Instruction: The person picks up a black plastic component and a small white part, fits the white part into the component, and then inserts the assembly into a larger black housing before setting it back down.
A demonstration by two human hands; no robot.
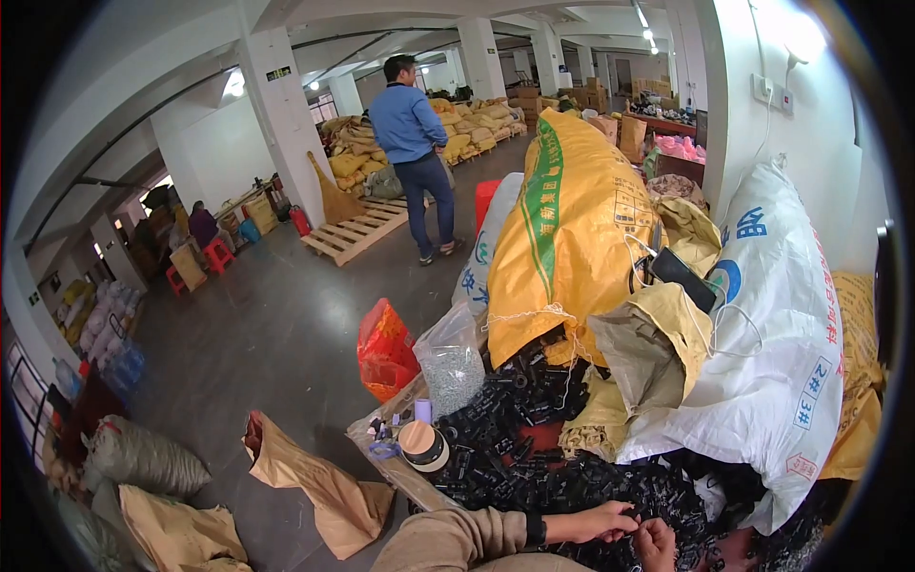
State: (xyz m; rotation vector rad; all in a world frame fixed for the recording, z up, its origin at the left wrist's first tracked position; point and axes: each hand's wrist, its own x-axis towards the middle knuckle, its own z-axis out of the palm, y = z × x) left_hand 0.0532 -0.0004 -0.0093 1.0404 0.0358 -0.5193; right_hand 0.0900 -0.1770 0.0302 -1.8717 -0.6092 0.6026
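Observation:
My left hand [600, 522] reaches in from a brown sleeve with a black band at the wrist. Its fingers are pinched on a small black part, mostly hidden by the fingertips. Close beside it, my right hand [655, 545] is curled with thumb and finger together; what it grips is too small to make out. Both hands are over a heap of small black plastic parts [496, 467] spread across the work surface. At the heap's left edge are a jar with a pale lid [422, 445] and a clear bag of small silvery pieces [452, 375].
A large yellow woven sack [572, 219] and a white sack [777, 353] lean behind the heap. A phone [683, 278] with white cables rests between them. Paper bags [319, 481] stand on the floor at left. A person in blue [405, 124] stands near a wooden pallet [357, 229].

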